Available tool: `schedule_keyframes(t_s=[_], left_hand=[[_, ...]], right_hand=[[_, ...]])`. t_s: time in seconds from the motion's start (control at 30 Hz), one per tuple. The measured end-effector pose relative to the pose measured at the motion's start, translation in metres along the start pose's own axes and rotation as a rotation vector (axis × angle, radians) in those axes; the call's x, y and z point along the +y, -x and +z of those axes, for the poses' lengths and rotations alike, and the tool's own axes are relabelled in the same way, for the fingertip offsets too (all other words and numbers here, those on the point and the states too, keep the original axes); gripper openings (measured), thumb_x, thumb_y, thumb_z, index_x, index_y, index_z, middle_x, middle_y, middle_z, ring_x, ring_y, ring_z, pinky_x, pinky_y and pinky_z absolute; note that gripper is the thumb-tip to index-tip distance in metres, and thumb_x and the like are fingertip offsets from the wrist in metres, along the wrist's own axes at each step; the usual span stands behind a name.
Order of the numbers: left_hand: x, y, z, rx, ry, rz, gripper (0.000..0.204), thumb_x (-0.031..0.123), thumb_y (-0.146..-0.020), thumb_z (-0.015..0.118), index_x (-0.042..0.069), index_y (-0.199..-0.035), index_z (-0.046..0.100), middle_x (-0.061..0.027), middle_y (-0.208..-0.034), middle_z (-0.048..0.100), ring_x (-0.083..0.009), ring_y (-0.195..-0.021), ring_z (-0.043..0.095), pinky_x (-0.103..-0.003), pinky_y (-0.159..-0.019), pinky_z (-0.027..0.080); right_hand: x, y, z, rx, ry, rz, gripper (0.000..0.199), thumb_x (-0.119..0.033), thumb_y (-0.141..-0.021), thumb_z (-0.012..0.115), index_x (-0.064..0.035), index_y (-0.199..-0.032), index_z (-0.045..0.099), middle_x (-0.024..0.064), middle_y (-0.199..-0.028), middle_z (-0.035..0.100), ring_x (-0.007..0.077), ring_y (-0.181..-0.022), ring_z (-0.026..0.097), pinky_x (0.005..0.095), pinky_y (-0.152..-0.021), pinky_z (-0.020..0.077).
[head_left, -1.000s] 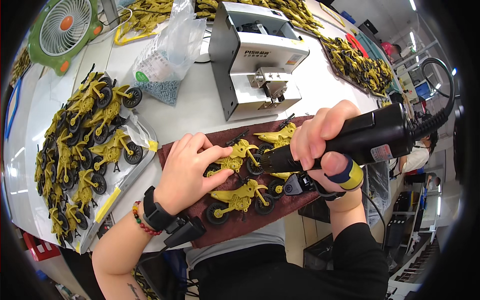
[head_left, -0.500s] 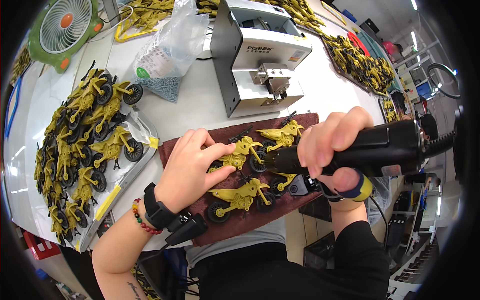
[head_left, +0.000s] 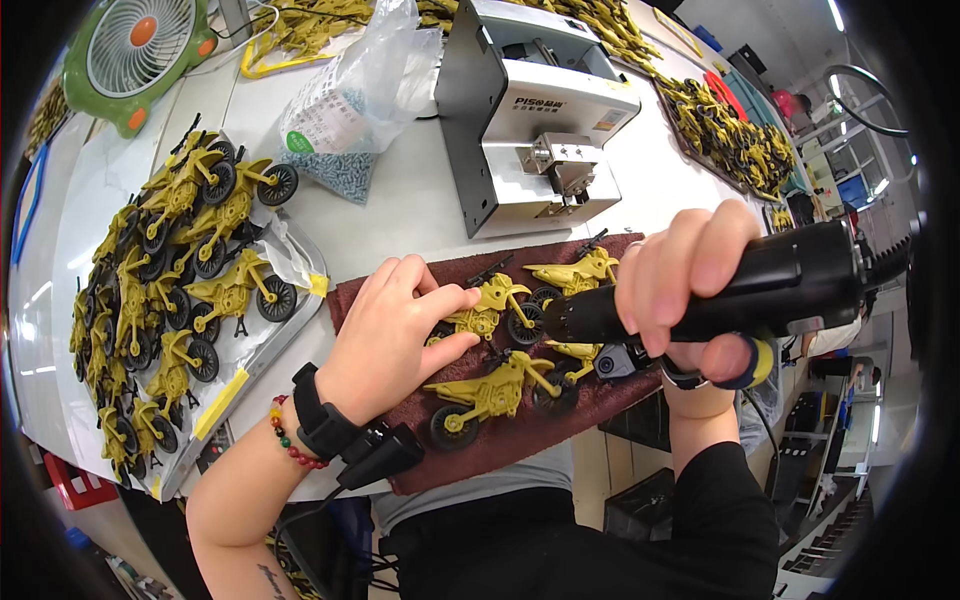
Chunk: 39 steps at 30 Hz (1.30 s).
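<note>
A toy assembly workshop: heaps of yellow toy motorcycles (head_left: pixel 180 270) beside a grey screw-feeder machine (head_left: pixel 530 110).

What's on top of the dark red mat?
On the dark red mat lie yellow toy motorcycles. The left hand presses one; the right hand holds a black electric screwdriver over them. The motorcycle beneath its tip is partly hidden.

We see a clear plastic bag (head_left: pixel 360 90) of small grey-blue pieces near the worktop's (head_left: pixel 400 215) far edge, carrying a white label with a green round mark (head_left: pixel 310 125). Right of it, the grey machine (head_left: pixel 530 110) bears a small orange-and-white sticker (head_left: pixel 607 120) on its top and dark lettering on its front.
</note>
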<state>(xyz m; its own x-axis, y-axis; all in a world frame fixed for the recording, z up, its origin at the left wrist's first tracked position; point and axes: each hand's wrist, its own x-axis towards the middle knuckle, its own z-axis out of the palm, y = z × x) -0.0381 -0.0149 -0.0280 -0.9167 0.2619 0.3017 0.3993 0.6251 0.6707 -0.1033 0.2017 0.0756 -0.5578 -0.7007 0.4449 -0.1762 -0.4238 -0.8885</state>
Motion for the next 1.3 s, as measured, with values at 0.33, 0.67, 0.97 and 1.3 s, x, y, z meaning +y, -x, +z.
schedule_keyframes(t_s=[0.33, 0.67, 0.97, 1.3], left_hand=[[0.04, -0.006, -0.002, 0.097, -0.279, 0.116, 0.045, 0.015, -0.066, 0.073, 0.009, -0.108, 0.06, -0.0092, -0.098, 0.052, -0.0291, -0.096, 0.049, -0.041, -0.082, 0.04], [0.067, 0.015, 0.04, -0.201, -0.292, 0.069, 0.097, 0.062, -0.064, 0.064, -0.002, -0.132, 0.036, -0.0354, -0.135, 0.027, -0.0501, -0.127, 0.025, -0.053, -0.103, 0.025], [0.062, 0.018, 0.039, -0.224, -0.308, 0.102, 0.094, 0.056, -0.065, 0.066, -0.003, -0.132, 0.036, -0.0365, -0.135, 0.025, -0.0495, -0.127, 0.025, -0.052, -0.103, 0.026], [0.053, 0.025, 0.049, -0.177, -0.215, 0.088, 0.076, 0.045, -0.07, 0.066, -0.005, -0.124, 0.044, -0.025, -0.113, 0.049, -0.0379, -0.113, 0.044, -0.044, -0.101, 0.031]], right_hand=[[-0.043, -0.014, -0.03, 0.354, 0.12, -0.361, 0.029, -0.017, -0.082, 0.058, -0.0021, -0.106, 0.05, 0.0073, -0.085, 0.048, 0.0154, -0.06, 0.047, 0.0319, -0.063, 0.0374], [-0.009, -0.063, -0.039, 0.457, 0.177, -0.331, 0.018, -0.012, -0.079, 0.057, -0.002, -0.094, 0.051, 0.0059, -0.069, 0.05, 0.0158, -0.053, 0.049, 0.0296, -0.054, 0.0408], [-0.002, -0.064, -0.043, 0.354, 0.265, -0.236, 0.017, -0.014, -0.082, 0.054, -0.0049, -0.095, 0.051, 0.0038, -0.075, 0.048, 0.0136, -0.058, 0.047, 0.0298, -0.061, 0.0378], [0.008, -0.032, 0.045, 0.214, -0.044, 0.091, 0.035, -0.02, -0.075, 0.073, -0.0095, -0.094, 0.045, 0.0027, -0.074, 0.051, 0.0164, -0.057, 0.054, 0.0334, -0.061, 0.0434]])
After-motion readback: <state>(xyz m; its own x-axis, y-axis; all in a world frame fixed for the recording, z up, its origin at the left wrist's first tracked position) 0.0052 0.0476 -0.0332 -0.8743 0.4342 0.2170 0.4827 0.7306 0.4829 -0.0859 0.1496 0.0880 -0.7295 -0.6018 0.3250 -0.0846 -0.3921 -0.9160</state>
